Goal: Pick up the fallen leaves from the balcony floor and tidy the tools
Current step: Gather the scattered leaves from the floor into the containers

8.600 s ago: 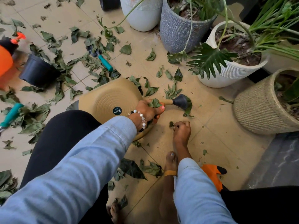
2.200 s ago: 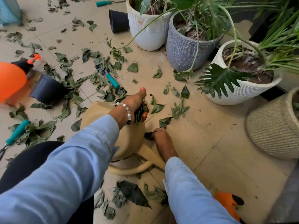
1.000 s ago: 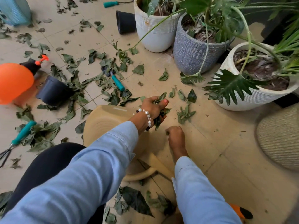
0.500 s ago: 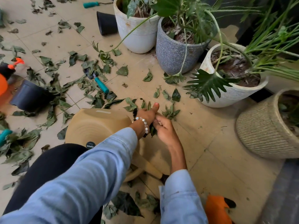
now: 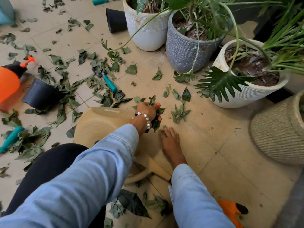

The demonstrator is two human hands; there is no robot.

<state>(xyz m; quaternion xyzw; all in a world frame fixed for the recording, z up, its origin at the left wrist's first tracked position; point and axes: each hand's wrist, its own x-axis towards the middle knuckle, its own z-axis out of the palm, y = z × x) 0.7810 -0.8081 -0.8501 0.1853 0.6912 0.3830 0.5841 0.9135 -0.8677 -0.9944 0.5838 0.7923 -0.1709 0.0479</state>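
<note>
1. at the centre of the frame, the left hand [image 5: 148, 111] grips a bunch of leaves [image 5: 156, 112], fingers curled round it, green tips sticking out above and below the fist.
2. just below and right of it, the right hand [image 5: 169, 137] lies low over the floor with fingers stretched out, touching a small leaf [image 5: 162, 132]; it holds nothing firmly that i can tell.
3. left of both hands, a tan watering can [image 5: 102, 124] lies on its side, its handle reaching toward the lower centre.
4. above the hands, a teal-handled trowel [image 5: 110, 83] sits among scattered leaves [image 5: 65, 83] across the left half of the floor.
5. at the left edge, an orange sprayer [image 5: 8, 83] stands beside a tipped black pot [image 5: 41, 94]; another teal handle [image 5: 11, 139] lies lower left.
6. a loose clump of leaves [image 5: 179, 112] rests right of the left hand.
7. along the upper right, a white planter [image 5: 148, 33], a grey planter [image 5: 185, 51] and a second white planter [image 5: 246, 94] stand in a row.
</note>
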